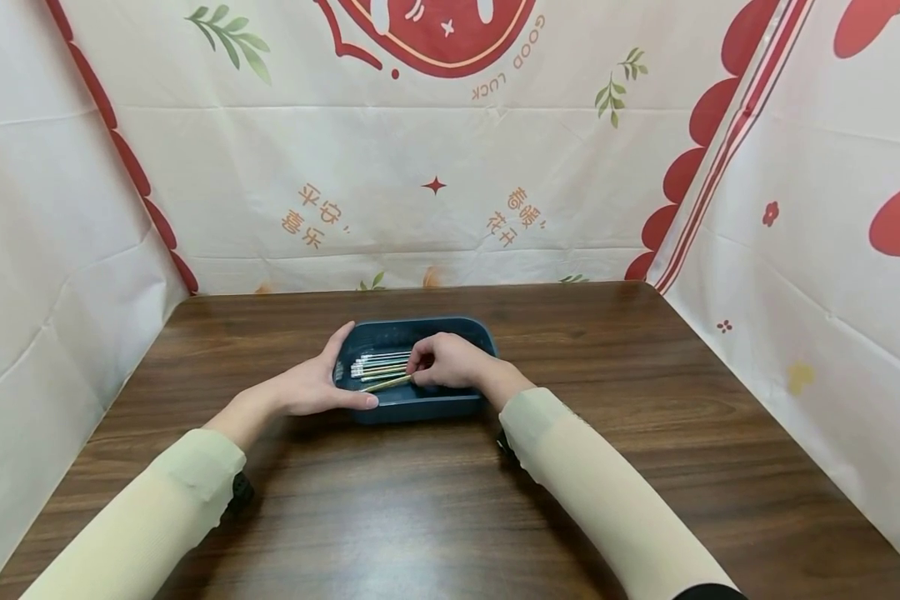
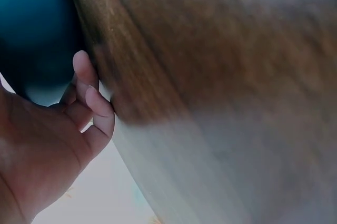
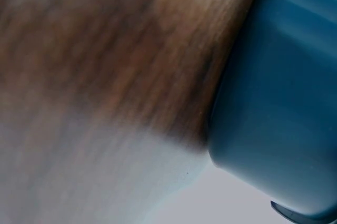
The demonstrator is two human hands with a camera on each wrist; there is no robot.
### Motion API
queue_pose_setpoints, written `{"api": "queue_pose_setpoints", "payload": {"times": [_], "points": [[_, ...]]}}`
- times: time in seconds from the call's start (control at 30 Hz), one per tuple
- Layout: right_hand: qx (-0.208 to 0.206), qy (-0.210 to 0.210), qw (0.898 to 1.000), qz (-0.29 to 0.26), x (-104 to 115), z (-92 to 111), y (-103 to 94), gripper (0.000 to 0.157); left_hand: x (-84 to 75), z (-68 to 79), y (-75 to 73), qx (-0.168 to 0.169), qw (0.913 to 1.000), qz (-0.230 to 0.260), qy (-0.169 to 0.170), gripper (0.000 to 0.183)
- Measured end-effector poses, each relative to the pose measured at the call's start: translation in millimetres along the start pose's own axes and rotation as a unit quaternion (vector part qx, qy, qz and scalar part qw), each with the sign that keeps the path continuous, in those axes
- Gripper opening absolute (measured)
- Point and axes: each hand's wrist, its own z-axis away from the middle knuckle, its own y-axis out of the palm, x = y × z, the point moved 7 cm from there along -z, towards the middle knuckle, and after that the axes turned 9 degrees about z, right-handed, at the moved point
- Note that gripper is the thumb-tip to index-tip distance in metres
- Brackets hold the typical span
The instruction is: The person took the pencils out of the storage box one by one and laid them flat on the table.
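Note:
A dark blue plastic box [image 1: 423, 410] sits on the table, and several thin pencils [image 1: 378, 365] with whitish ends lie side by side in it. My left hand [image 1: 307, 387] grips the box's left end, thumb along the front rim. In the left wrist view, two bent fingers of the left hand [image 2: 58, 129] show beside the blue wall. Reaching in from the right, my right hand [image 1: 453, 360] pinches a yellow pencil [image 1: 387, 383] between thumb and fingers, at the front of the row. The right wrist view shows the outer side of the box [image 3: 284, 103], not the hand.
The brown wood-grain table [image 1: 405, 508] spreads around the box. A white printed cloth [image 1: 390, 167] with red patterns hangs behind the table and along both sides.

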Motion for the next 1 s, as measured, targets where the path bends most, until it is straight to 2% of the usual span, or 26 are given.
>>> {"api": "queue_pose_setpoints", "payload": {"times": [0.27, 0.47, 0.83, 1.0], "points": [[0.001, -0.017, 0.998, -0.062, 5, 2, -5.0, 0.013, -1.7, 0.8, -0.6, 0.0, 1.0, 0.0, 0.004, 0.137], [-0.012, -0.011, 0.994, -0.109, 3, 4, -8.7, 0.016, -2.6, 0.7, 0.2, 0.003, 1.0, 0.001, 0.006, 0.138], [-0.024, -0.021, 0.995, -0.097, 1, 5, -12.9, 0.024, -1.2, 0.3, 1.1, 0.0, 1.0, -0.003, 0.004, 0.138], [-0.018, -0.025, 0.992, -0.125, 2, 5, -12.2, 0.023, -0.3, 0.1, 1.0, -0.001, 1.0, -0.008, 0.005, 0.139]]}}
